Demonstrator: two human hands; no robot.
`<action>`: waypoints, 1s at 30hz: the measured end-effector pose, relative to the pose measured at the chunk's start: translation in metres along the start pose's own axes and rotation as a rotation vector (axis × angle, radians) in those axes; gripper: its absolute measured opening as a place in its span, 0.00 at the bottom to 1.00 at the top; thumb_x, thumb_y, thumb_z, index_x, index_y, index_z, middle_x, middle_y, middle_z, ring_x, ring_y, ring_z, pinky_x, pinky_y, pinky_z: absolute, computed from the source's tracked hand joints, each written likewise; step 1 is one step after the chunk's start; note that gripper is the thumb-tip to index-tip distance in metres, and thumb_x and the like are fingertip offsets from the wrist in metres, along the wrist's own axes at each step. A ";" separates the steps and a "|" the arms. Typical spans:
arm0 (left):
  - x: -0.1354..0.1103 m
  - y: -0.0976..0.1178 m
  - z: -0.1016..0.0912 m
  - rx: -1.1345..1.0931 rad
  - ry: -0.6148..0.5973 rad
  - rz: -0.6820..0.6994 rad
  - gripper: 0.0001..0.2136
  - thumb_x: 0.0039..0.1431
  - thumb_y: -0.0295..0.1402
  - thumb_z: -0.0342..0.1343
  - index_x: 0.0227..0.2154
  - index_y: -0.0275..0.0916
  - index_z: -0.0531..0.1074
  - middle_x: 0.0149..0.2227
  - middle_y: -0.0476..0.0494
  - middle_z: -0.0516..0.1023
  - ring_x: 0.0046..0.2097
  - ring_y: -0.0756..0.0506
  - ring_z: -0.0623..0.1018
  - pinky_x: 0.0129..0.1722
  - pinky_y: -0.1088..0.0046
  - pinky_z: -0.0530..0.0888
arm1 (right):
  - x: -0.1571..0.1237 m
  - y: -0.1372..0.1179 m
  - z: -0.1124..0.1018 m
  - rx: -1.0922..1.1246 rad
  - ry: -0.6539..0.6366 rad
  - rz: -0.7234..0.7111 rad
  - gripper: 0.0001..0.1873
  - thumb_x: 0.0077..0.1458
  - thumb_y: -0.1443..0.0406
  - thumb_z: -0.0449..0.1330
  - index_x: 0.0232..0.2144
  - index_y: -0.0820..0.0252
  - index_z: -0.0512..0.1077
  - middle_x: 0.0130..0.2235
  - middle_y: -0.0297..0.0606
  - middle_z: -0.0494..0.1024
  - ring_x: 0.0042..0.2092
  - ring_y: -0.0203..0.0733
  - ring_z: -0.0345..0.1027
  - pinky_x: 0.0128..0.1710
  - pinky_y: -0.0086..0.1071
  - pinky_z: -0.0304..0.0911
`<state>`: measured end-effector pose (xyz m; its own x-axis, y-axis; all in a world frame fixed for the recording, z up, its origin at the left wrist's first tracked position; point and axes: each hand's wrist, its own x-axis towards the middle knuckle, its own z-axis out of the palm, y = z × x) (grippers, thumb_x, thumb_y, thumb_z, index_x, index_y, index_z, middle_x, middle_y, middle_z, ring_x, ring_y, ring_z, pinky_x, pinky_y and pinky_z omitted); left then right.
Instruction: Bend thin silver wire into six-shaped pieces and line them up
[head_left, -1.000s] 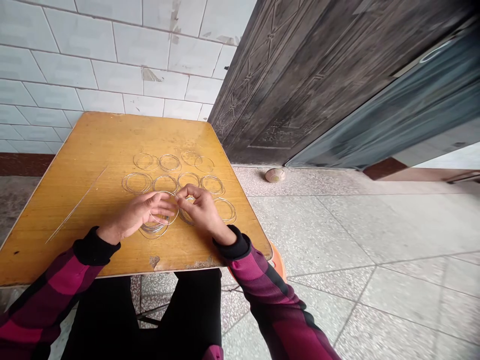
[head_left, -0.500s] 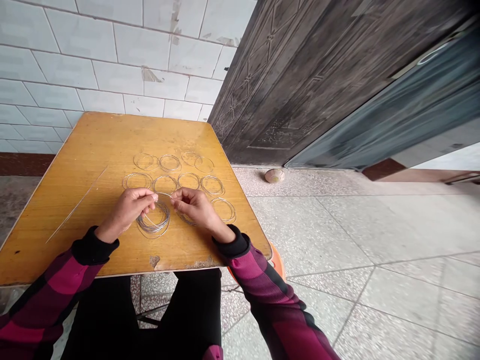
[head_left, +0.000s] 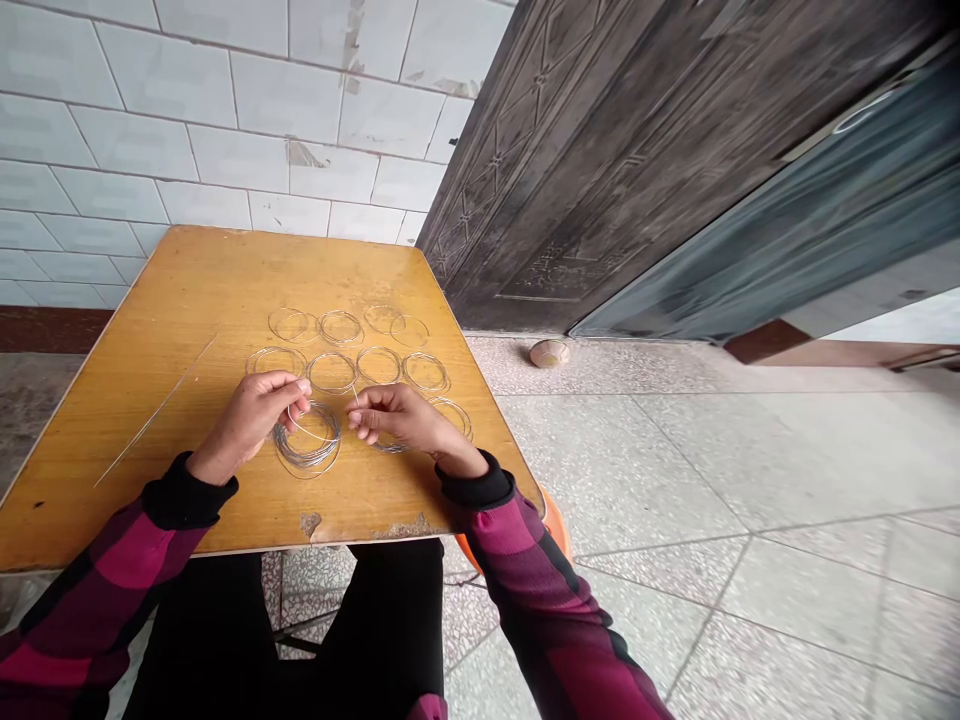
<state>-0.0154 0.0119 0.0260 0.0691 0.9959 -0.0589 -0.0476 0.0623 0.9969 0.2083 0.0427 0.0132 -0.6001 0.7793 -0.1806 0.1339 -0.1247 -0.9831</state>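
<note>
My left hand point(head_left: 255, 412) pinches a thin silvery wire point(head_left: 308, 432) between thumb and fingertips, and a curved length of it hangs below the hand. Opposite it, my right hand point(head_left: 401, 418) has its fingers pinched together, with a short wire end sticking up above them. Under and between the hands lies a thicker pile of coiled wire point(head_left: 306, 460) on the wooden table point(head_left: 210, 510). Just beyond are wire rings, among them one ring point(head_left: 332, 388) and another ring point(head_left: 379, 364). My right hand partly covers a further coil.
Several more wire rings lie in rows, such as one at the back point(head_left: 340, 327) and one at the right point(head_left: 426, 371). A straight wire point(head_left: 155, 411) lies at the left. An orange stool point(head_left: 555, 522) shows beneath the table's right corner. A round object point(head_left: 550, 353) rests on the floor.
My right hand has moved slightly right and down, away from my left hand. The wire that arched between the hands now hangs in a curve below my left hand.
</note>
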 end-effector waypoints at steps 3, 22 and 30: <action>-0.001 0.000 -0.001 -0.034 0.004 -0.002 0.15 0.50 0.43 0.62 0.26 0.33 0.75 0.25 0.45 0.75 0.23 0.52 0.71 0.21 0.75 0.70 | 0.002 0.002 0.001 0.096 0.029 -0.005 0.18 0.44 0.53 0.71 0.31 0.62 0.76 0.30 0.35 0.78 0.29 0.32 0.72 0.30 0.27 0.70; 0.004 0.014 -0.043 0.855 -0.363 -0.009 0.23 0.52 0.48 0.57 0.10 0.39 0.64 0.12 0.51 0.62 0.17 0.52 0.60 0.20 0.74 0.52 | 0.016 0.016 0.011 0.116 0.126 -0.019 0.16 0.43 0.58 0.71 0.32 0.62 0.74 0.24 0.31 0.76 0.24 0.30 0.70 0.23 0.24 0.67; 0.000 0.017 -0.045 1.054 -0.321 -0.040 0.27 0.53 0.50 0.55 0.07 0.40 0.59 0.11 0.51 0.55 0.16 0.52 0.54 0.23 0.69 0.47 | 0.021 0.024 0.022 -0.005 0.043 0.049 0.10 0.49 0.62 0.67 0.32 0.63 0.75 0.26 0.32 0.76 0.24 0.29 0.69 0.23 0.24 0.67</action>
<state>-0.0611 0.0164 0.0404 0.3148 0.9213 -0.2283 0.8238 -0.1458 0.5478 0.1816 0.0426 -0.0145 -0.5582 0.7980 -0.2270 0.1666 -0.1602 -0.9729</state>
